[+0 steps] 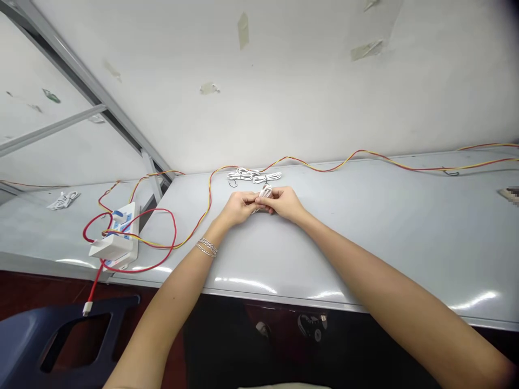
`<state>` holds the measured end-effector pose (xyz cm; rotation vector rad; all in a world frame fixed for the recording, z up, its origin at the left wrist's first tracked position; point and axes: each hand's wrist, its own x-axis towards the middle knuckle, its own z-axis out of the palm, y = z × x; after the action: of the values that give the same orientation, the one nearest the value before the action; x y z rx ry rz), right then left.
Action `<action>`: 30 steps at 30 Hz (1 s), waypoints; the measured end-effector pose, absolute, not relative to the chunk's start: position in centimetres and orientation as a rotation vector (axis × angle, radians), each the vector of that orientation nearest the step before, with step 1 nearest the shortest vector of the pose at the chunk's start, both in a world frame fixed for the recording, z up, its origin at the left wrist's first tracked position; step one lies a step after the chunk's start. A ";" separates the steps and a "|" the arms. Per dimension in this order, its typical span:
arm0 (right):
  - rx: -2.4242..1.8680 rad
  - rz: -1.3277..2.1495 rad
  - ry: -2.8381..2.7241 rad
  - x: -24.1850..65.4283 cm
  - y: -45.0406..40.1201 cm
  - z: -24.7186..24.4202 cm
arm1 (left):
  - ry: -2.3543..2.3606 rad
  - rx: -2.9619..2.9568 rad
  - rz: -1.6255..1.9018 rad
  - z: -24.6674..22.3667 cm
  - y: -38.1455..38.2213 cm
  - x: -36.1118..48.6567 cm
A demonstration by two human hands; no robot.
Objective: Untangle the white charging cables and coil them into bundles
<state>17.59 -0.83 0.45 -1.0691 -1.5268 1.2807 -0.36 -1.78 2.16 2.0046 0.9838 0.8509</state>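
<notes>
Both hands meet over the middle of the grey table, closed on one small bundle of white cable (265, 191). My left hand (239, 207) grips the bundle from the left, its thumb and fingers pressed together. From the right, my right hand (284, 203) pinches the same bundle, with the fingertips of both hands touching or nearly so. Part of the cable is hidden behind the fingers. Just beyond the hands lie two more coiled white cables, one on the left (241, 174) and one on the right (267, 177), each bound with a dark tie.
A white power strip (128, 216) with plugs and a looped red cable (175, 227) sits left. Red-yellow wire (300, 159) runs along the wall. Another white cable bundle (64, 200) lies far left. A blue chair (24, 346) stands lower left, below the table edge (259, 298).
</notes>
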 end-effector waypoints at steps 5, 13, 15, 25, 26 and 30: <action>-1.112 1.195 -1.522 17.4 -1.3 0.8 | 1.110 1.990 0.893 2.5 -2.3 0.4; -1.162 1.008 -1.546 17.2 -1.5 0.7 | 1.237 2.014 0.934 2.6 -2.5 1.0; -1.174 0.975 -1.559 17.1 -1.4 0.7 | 1.242 1.960 0.968 2.4 -2.4 1.1; -1.086 1.122 -1.449 17.2 -0.8 0.5 | 1.298 1.734 1.122 1.3 -1.9 1.1; -1.083 1.141 -1.432 17.2 -0.7 0.4 | 1.300 1.721 1.128 1.2 -1.8 1.0; -1.063 1.171 -1.435 17.3 -0.5 0.3 | 1.259 1.708 1.180 1.0 -1.5 0.9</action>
<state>17.27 -0.52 0.29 -1.0632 -1.4347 1.1711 0.93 -1.52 1.00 1.7083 1.2587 1.1802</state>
